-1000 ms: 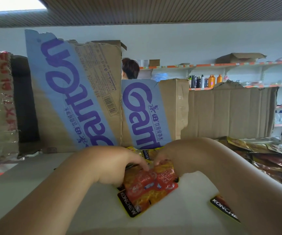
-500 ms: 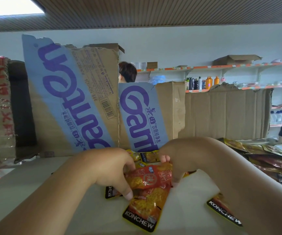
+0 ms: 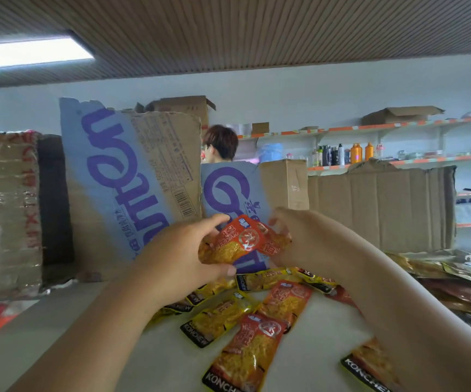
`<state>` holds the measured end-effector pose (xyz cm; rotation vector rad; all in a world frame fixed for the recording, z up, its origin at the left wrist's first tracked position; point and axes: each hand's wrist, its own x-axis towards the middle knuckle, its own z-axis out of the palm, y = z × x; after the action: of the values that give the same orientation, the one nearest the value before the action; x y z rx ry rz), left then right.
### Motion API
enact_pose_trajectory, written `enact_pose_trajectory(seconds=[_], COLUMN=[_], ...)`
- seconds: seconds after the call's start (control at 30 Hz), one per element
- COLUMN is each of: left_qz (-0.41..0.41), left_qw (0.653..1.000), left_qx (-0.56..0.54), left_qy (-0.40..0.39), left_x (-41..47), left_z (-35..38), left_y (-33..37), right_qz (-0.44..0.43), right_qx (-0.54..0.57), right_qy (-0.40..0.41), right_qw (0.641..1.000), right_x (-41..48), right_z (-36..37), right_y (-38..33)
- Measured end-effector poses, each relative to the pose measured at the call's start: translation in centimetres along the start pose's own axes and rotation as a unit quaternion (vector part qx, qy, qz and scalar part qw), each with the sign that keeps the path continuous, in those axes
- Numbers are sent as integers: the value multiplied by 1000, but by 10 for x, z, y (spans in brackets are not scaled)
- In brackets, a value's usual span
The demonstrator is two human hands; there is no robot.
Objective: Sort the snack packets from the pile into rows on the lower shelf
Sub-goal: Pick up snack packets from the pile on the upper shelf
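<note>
Now the left hand (image 3: 177, 258) and right hand (image 3: 293, 239) are raised off the white surface (image 3: 59, 335), where half a second ago they lay low among the packets. Together they pinch one orange snack packet (image 3: 240, 241) in the air, left thumb beneath it and right fingertips at its far end. Behind, the torn cardboard (image 3: 121, 179) bears large purple letters, and below, the loose packets (image 3: 214, 321), now uncovered, show black ends reading KONCHEW.

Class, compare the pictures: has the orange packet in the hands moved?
Yes. The orange packet has risen: earlier below the cardboard box, it now overlaps its purple lettering.
</note>
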<state>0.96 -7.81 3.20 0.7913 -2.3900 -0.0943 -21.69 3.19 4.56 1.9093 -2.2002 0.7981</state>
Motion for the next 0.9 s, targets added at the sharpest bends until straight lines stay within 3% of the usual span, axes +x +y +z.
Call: enact_pose_trajectory(seconds=[0.17, 0.5, 0.9], left_qz=[15, -8, -25], left_qw=[993, 971, 945], left_qx=[55, 63, 30], left_qy=[99, 229, 324], left_x=[-12, -76, -168], left_z=[-13, -53, -143], left_y=[13, 30, -8], right_qz=[-60, -160, -161], right_qx=[13, 50, 140], right_qy=[100, 165, 195], right_qw=[993, 972, 957], right_x=[1, -18, -53], right_z=[-3, -30, 8], right_y=[-6, -44, -160])
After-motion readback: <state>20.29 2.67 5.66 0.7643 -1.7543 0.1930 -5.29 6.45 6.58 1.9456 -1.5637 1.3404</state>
